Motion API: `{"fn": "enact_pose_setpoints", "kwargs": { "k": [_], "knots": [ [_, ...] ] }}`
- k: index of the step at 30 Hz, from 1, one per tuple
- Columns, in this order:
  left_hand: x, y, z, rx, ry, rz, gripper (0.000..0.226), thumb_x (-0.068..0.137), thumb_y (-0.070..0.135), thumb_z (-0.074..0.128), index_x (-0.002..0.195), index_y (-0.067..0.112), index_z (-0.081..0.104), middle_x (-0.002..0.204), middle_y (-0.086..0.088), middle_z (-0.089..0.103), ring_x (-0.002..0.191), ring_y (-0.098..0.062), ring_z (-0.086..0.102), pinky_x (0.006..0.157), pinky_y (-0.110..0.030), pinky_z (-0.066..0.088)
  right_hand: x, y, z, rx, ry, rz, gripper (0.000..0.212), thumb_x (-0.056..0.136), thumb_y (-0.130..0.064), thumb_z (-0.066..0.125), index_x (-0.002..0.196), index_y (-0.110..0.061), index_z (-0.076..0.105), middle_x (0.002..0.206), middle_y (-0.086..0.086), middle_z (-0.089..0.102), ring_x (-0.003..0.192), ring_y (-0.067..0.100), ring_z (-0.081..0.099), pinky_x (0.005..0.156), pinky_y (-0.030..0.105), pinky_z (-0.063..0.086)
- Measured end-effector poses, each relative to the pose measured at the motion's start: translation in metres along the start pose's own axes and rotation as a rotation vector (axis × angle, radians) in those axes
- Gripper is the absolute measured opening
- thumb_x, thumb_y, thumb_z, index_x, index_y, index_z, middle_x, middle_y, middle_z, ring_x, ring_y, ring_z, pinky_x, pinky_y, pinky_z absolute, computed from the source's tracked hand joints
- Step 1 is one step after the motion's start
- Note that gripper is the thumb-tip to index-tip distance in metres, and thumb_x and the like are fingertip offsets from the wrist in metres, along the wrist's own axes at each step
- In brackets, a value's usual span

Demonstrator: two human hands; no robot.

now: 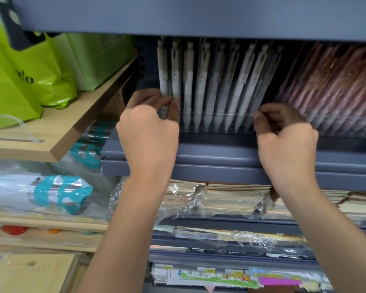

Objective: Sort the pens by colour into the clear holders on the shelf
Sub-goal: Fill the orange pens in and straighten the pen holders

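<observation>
On the grey shelf (pixel 220 157), far centre: clear holder (pixel 216 114) with a row of white pens (pixel 199 85) standing upright to slightly tilted, tips down. Left hand (pixel 148 132) at the holder's left end, fingers curled around the leftmost pen (pixel 164 108). Right hand (pixel 285 134) at the right front corner, thumb and fingers pinching the front wall. Just right, touching or nearly so: second clear holder (pixel 347 133) packed with pink pens (pixel 330 87), leaning right. Left of the unit, green bags (pixel 19 81) on a wooden shelf (pixel 51 134). Below, wrapped notebook stacks (pixel 220 199).
</observation>
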State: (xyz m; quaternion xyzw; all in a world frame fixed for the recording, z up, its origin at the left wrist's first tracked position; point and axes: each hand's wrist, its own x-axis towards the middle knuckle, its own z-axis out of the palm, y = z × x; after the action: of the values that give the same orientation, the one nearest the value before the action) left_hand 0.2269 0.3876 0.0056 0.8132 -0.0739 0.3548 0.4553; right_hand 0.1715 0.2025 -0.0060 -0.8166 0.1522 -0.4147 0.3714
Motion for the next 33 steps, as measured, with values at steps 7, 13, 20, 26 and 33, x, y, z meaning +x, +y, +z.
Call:
{"fn": "enact_pose_setpoints", "kwargs": {
  "k": [7, 13, 20, 26, 33],
  "knots": [
    [-0.013, 0.015, 0.001, -0.016, 0.030, -0.017, 0.011, 0.085, 0.030, 0.071, 0.087, 0.021, 0.078, 0.123, -0.001, 0.063, 0.094, -0.020, 0.061, 0.082, -0.035, 0.051, -0.001, -0.001, -0.001, -0.021, -0.010, 0.008, 0.014, 0.093, -0.028, 0.062, 0.103, -0.020, 0.068, 0.082, -0.010, 0.065, 0.076, 0.006, 0.059, 0.065, -0.003, 0.034],
    [-0.012, 0.022, 0.008, 0.068, 0.018, -0.082, 0.013, 0.087, 0.032, 0.070, 0.094, 0.025, 0.080, 0.140, -0.002, 0.051, 0.124, -0.023, 0.050, 0.083, -0.025, 0.033, -0.001, -0.002, -0.002, -0.018, -0.011, 0.002, 0.013, 0.093, -0.026, 0.062, 0.102, -0.019, 0.068, 0.081, -0.008, 0.065, 0.078, 0.005, 0.057, 0.064, -0.004, 0.033],
    [-0.008, 0.025, 0.015, 0.102, 0.040, -0.077, 0.012, 0.087, 0.027, 0.070, 0.091, 0.025, 0.080, 0.139, -0.001, 0.053, 0.125, -0.026, 0.047, 0.076, -0.025, 0.030, -0.002, -0.001, -0.001, -0.028, -0.009, -0.006, 0.013, 0.093, -0.026, 0.062, 0.102, -0.019, 0.067, 0.081, -0.009, 0.065, 0.076, 0.004, 0.057, 0.064, -0.005, 0.033],
    [-0.006, 0.024, 0.019, 0.043, 0.073, -0.100, 0.008, 0.083, 0.027, 0.071, 0.083, 0.023, 0.079, 0.127, -0.001, 0.056, 0.118, -0.023, 0.049, 0.075, -0.016, 0.028, -0.001, -0.001, 0.000, -0.027, 0.000, -0.016, 0.012, 0.093, -0.026, 0.062, 0.102, -0.020, 0.067, 0.080, -0.011, 0.063, 0.076, 0.005, 0.058, 0.064, 0.006, 0.037],
    [-0.004, 0.021, 0.020, -0.007, 0.089, -0.098, 0.009, 0.081, 0.029, 0.075, 0.081, 0.020, 0.078, 0.124, -0.002, 0.057, 0.116, -0.023, 0.051, 0.077, -0.017, 0.032, -0.001, -0.001, 0.000, -0.027, -0.004, -0.013, 0.012, 0.093, -0.027, 0.062, 0.102, -0.021, 0.067, 0.079, -0.014, 0.062, 0.075, 0.003, 0.058, 0.063, -0.001, 0.037]
  ]
}}
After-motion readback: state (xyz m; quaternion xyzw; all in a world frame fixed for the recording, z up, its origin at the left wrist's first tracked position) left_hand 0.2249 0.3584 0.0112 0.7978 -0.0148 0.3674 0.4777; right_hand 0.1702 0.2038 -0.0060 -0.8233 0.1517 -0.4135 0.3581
